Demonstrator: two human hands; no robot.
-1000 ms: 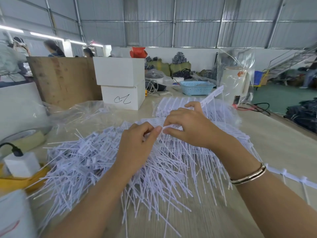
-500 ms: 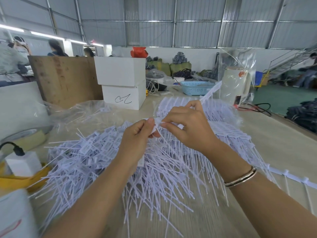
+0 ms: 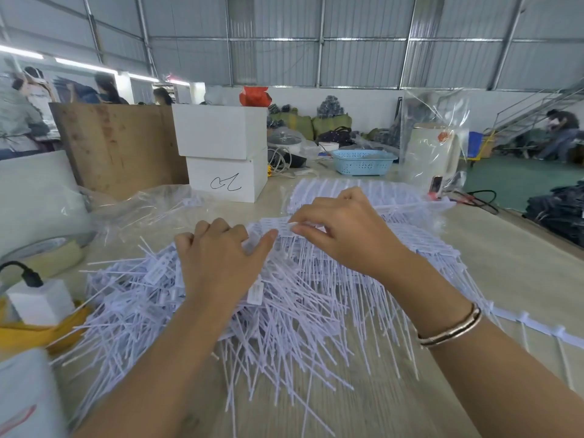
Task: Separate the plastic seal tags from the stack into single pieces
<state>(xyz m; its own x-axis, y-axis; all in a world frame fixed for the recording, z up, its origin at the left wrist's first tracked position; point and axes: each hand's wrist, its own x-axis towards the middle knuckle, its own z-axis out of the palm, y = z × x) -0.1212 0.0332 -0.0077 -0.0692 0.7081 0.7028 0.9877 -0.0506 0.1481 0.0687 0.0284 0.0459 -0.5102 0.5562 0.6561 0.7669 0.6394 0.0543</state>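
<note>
Mid-separation. Your right hand [image 3: 341, 229] pinches joined strip of seal tags [image 3: 278, 227] above bench [image 3: 521, 279]. Left hand [image 3: 218, 257] fingers curled, whether gripping a tag: cannot tell. Loose pile [image 3: 196, 305] under left grip. Next: pinch end tag just left of right grip, snap off.

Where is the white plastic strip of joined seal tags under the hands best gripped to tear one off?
Probably at the flat rectangular heads of the white plastic strip of joined seal tags, pinched from above, each side of one joint. The heads lie flat in a row facing up, while the thin tails hang toward the person and would bend. The right hand pinches there; the left hand rests beside it.
</note>
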